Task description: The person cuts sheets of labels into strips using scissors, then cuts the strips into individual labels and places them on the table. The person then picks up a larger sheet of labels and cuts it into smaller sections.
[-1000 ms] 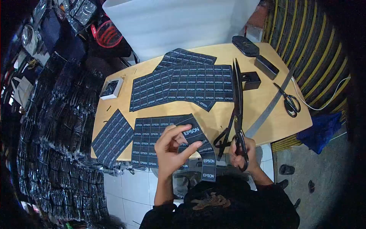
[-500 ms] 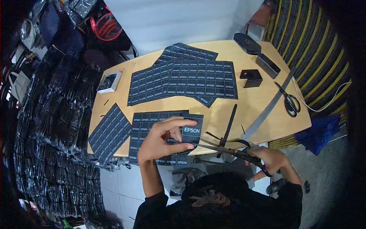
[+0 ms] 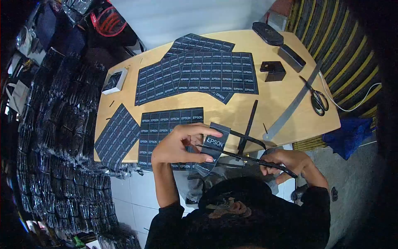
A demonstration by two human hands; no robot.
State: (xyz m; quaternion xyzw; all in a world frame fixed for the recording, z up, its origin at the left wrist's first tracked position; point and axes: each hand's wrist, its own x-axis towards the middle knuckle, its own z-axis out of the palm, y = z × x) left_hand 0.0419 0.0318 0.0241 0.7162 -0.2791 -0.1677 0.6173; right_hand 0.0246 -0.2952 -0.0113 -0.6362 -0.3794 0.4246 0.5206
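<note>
My left hand (image 3: pixel 180 145) pinches a small black label piece (image 3: pixel 214 142) printed EPSON between thumb and fingers, above the near edge of the table. In my right hand (image 3: pixel 286 164) is a pair of black-handled scissors (image 3: pixel 247 159), their blades pointing left. One blade lies across the lower part of the label piece, near my left fingertips. A thin dark strip (image 3: pixel 251 138) curves from beside the label's right edge towards my right hand; whether it is attached cannot be made out. Under my left hand lies a sheet of EPSON labels (image 3: pixel 159 120).
More EPSON sheets (image 3: pixel 217 72) overlap on the table (image 3: pixel 286 120), with another sheet (image 3: pixel 117 139) at left. A white box (image 3: pixel 120 85), a black block (image 3: pixel 274 70), a metal ruler (image 3: pixel 292 110), spare scissors (image 3: pixel 318 101) and a dark strip (image 3: pixel 248 124) lie around.
The label piece has tilted and its lower part now shows below my left thumb. The scissors' blade has moved further left across it. A curved dark strip shows at its right.
</note>
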